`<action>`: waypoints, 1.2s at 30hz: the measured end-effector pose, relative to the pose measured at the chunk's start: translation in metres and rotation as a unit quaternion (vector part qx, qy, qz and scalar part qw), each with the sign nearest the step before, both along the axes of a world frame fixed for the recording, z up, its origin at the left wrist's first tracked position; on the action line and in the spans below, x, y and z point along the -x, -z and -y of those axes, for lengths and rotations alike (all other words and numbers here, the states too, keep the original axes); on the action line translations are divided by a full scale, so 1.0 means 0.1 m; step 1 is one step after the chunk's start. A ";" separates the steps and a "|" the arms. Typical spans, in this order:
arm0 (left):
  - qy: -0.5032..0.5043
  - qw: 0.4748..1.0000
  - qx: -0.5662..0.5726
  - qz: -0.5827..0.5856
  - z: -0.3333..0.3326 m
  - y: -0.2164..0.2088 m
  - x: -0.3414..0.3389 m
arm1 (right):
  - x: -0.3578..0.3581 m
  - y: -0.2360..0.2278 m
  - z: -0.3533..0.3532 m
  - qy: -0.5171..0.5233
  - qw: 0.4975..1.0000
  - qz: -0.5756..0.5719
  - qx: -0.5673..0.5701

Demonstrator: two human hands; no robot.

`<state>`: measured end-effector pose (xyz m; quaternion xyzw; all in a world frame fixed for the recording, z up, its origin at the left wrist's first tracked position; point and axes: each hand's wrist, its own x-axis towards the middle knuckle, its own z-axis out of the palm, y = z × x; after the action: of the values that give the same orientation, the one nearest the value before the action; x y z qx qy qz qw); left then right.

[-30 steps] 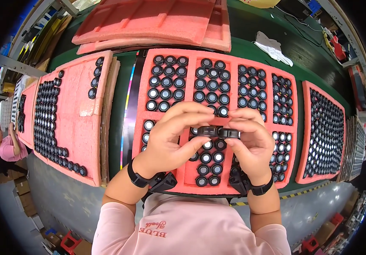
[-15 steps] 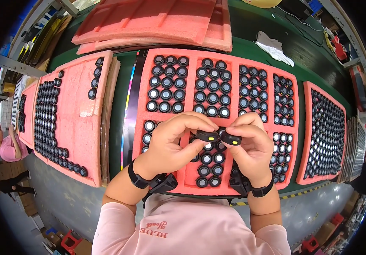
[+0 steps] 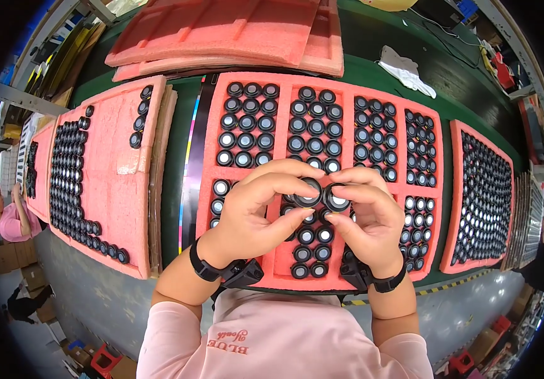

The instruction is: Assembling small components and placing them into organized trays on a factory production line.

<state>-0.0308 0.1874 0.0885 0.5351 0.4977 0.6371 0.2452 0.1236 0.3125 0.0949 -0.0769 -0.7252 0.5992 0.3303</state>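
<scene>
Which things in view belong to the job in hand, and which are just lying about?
Apparently in use:
left hand, holding a black disc
right hand, holding a second disc
pink foam tray beneath

Apparently lying about:
white glove
red stool
cardboard boxes

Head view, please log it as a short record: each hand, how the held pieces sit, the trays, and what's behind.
Left hand: pinching a black disc
Right hand: pinching a second black disc
Held pieces: side by side, round faces toward the camera; whether they touch is unclear
Middle tray: pink, divided, holding rows of similar discs
Left tray: pink, partly filled
Right tray: pink, densely filled
Behind: stacked pink sheets; white-and-grey cloth
</scene>
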 end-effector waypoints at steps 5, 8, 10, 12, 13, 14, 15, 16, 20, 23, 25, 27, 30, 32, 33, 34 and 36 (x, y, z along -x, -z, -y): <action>-0.021 1.000 0.003 0.011 -0.02 0.02 -0.03 | 0.01 0.01 0.00 0.000 1.000 -0.007 0.000; -0.030 0.999 0.002 0.017 -0.03 0.01 -0.04 | 0.01 0.00 0.00 -0.004 1.000 -0.013 0.015; -0.031 0.999 0.004 0.014 -0.02 0.00 -0.04 | -0.01 0.00 -0.02 -0.026 1.000 -0.004 -0.001; -0.033 0.999 0.003 0.012 -0.02 0.01 -0.04 | -0.02 0.00 -0.03 -0.038 0.999 0.000 -0.012; -0.036 0.999 0.005 0.011 -0.02 0.01 -0.04 | -0.02 0.01 -0.03 -0.035 0.999 0.003 -0.009; -0.038 0.999 0.006 0.010 -0.02 0.01 -0.04 | -0.02 0.02 -0.02 -0.033 0.999 0.007 -0.006; -0.039 0.999 0.003 0.009 -0.02 0.02 -0.03 | -0.02 0.02 -0.02 -0.031 0.999 0.010 -0.004; -0.036 0.999 0.004 0.005 -0.02 0.03 -0.03 | -0.02 0.01 -0.02 -0.031 0.999 0.009 -0.007; -0.047 0.998 0.028 0.026 -0.02 0.00 -0.06 | 0.01 0.00 0.00 -0.002 1.000 0.015 0.003; -0.073 0.991 0.070 0.087 -0.04 -0.04 -0.09 | 0.04 -0.01 0.08 0.045 0.989 0.013 0.137; -0.085 0.995 0.044 -0.033 -0.05 -0.03 -0.04 | 0.04 0.02 0.04 0.036 0.994 0.021 0.101; -0.092 0.991 0.030 -0.095 -0.07 -0.02 0.00 | 0.03 0.05 0.00 0.020 0.999 0.036 0.029; -0.095 0.987 -0.010 -0.131 -0.04 0.01 0.04 | 0.07 0.09 -0.02 -0.007 1.000 0.023 0.006; -0.101 0.986 -0.019 -0.130 -0.04 -0.03 0.01 | 0.06 0.09 -0.01 -0.033 0.999 0.010 -0.004; -0.102 0.986 -0.027 -0.126 -0.02 -0.06 0.00 | 0.03 0.07 0.02 -0.023 0.999 0.022 0.019; -0.105 0.986 -0.034 -0.124 0.03 -0.09 0.00 | 0.01 0.04 0.04 -0.016 0.998 0.035 0.041; -0.128 0.981 -0.016 -0.143 0.18 -0.18 -0.03 | -0.03 -0.03 0.09 -0.023 0.995 0.062 0.081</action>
<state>-0.0276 0.1698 0.1069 0.5566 0.5816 0.5880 0.0788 0.1265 0.3031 0.0978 -0.1238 -0.6948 0.6575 0.2638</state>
